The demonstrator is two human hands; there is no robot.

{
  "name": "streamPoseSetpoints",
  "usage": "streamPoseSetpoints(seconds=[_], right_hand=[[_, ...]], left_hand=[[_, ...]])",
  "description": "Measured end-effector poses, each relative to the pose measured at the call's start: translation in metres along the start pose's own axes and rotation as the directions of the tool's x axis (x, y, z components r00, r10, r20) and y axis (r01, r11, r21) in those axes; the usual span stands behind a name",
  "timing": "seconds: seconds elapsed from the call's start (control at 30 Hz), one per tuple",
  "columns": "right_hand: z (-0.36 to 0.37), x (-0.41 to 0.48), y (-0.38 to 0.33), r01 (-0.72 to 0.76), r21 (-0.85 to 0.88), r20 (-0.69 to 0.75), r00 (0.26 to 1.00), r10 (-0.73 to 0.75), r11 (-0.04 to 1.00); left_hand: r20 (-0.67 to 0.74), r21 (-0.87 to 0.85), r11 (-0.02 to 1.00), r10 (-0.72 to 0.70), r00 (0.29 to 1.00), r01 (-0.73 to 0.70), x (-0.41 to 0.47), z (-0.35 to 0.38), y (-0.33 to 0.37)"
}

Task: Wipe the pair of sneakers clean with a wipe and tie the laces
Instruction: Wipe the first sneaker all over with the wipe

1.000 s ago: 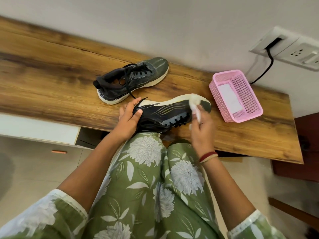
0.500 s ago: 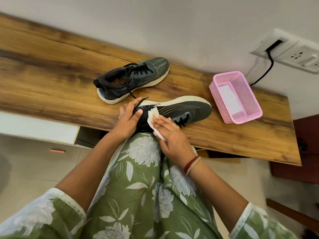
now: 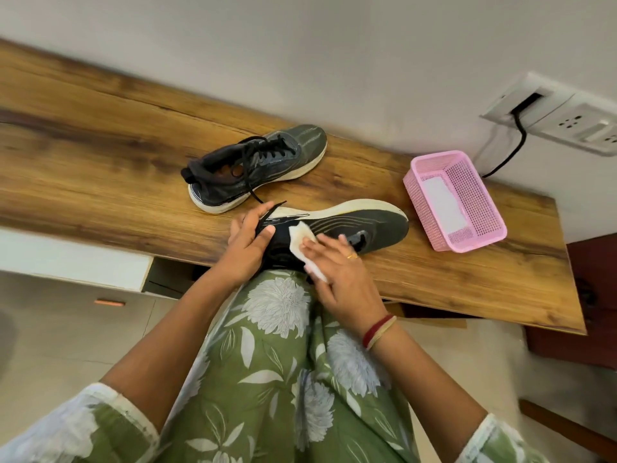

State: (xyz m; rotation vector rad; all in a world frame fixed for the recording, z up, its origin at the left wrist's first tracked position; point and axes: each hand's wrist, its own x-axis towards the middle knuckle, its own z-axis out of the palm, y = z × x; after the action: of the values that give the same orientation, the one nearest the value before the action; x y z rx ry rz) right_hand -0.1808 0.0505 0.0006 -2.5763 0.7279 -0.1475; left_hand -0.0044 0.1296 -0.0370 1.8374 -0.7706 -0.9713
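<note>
At the counter point(image 3: 100, 155) edge, just left of the pink basket point(image 3: 430, 208), we see the near sneaker point(image 3: 367, 225) tipped on its side while the wipe point(image 3: 300, 238) works its heel end. A second ago the wipe was at the toe, the end nearest the basket. It has since travelled the length of the upper and now sits at the end farthest from the basket, much where it was half a second ago. We read that as one full pass along this side done, with the collar area now getting the attention.

The right hand point(image 3: 340, 272) lies flat, fingers straight, pressing the wipe against the shoe. The left hand point(image 3: 247, 248) has not shifted: thumb and fingers curl round the heel, steadying it.

We count two sneakers. The far sneaker point(image 3: 267, 168) stands upright farther left of the basket and nearer the wall, untouched, its laces point(image 3: 248, 175) loose. We count one wipe in use, one white sheet point(image 3: 444, 202) inside the basket (probably a spare), one basket and two hands. Wiping is under way on the first shoe; the tying has not begun.
</note>
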Motion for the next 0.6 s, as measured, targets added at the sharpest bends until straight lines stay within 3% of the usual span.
streamPoseSetpoints(seconds=[0.07,0.2,0.33,0.43,0.53,0.6], right_hand=[[-0.0051,0.0039,0.0008,-0.105,0.002,-0.058,0.993,0.105,0.994],[-0.0005,0.0021,-0.0077,0.053,-0.075,0.013,0.999,-0.052,0.996],[-0.0001,0.0014,-0.0013,-0.072,-0.035,-0.059,0.996,0.070,0.997],[0.0023,0.0003,-0.0015,0.003,-0.084,0.012,1.000,-0.002,0.996],[-0.0028,-0.0002,-0.0021,-0.077,-0.070,-0.008,0.997,0.076,0.995],[-0.0024,-0.0026,-0.0088,0.032,-0.063,0.061,0.998,-0.028,0.997]], left_hand=[[0.003,-0.006,1.000,-0.022,1.000,0.022,0.0012,-0.0006,0.0002],[-0.001,-0.001,1.000,-0.020,1.000,0.020,0.0012,-0.0013,-0.0001],[-0.003,-0.027,0.999,-0.043,0.999,0.043,-0.0009,0.0006,0.0013],[-0.001,0.007,1.000,-0.020,1.000,0.020,0.0000,-0.0006,0.0018],[0.003,0.010,0.999,-0.038,0.999,0.038,0.0008,-0.0001,0.0006],[-0.008,0.000,1.000,-0.026,1.000,0.026,0.0000,-0.0001,0.0001]])
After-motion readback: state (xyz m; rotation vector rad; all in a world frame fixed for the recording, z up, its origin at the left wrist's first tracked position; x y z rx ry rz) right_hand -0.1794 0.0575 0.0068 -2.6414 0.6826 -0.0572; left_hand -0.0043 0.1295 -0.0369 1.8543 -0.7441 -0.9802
